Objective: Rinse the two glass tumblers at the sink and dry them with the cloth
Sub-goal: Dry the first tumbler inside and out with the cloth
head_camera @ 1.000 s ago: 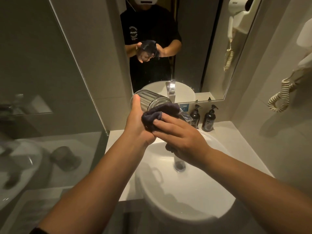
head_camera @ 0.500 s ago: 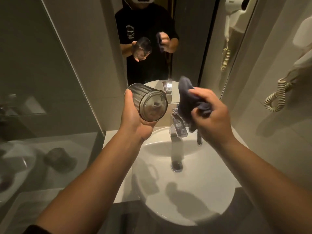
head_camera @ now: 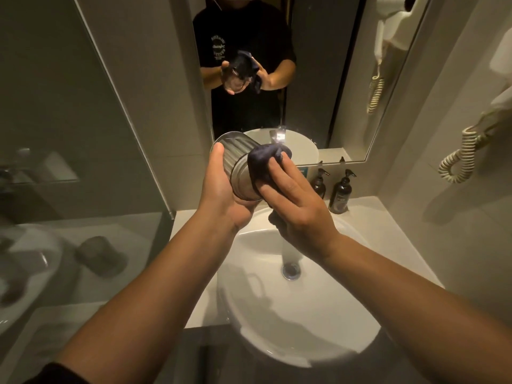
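**Glass tumbler held over the basin, cloth pressed to its base**

Ribbed glass caught the light where the person held a tumbler (head_camera: 237,164) above the far left rim of the white basin (head_camera: 310,322). It lay tilted on its side, its base turned toward the right hand and its mouth pointing away toward the mirror (head_camera: 318,79). The left hand (head_camera: 221,189) gripped it from the left and below, thumb lying along the ribbed wall and palm cupped under it. The right hand (head_camera: 293,206) pressed a dark cloth (head_camera: 264,164) against the tumbler's base, its fingers spread over the bunched fabric and curled enough to keep hold of it; a tail of cloth hung below the palm. Both hands were over the basin, whose chrome drain (head_camera: 291,270) sat nearer and lower.

Two dark pump bottles (head_camera: 342,191) stood side by side on the pale counter (head_camera: 374,225) to the right, against the far wall. A coiled cord (head_camera: 457,163) hung on the right wall. At the left stood a glass panel (head_camera: 83,162), and behind it, blurred, was a dark tumbler-like shape (head_camera: 101,256); I could not tell whether it was real or a reflection.
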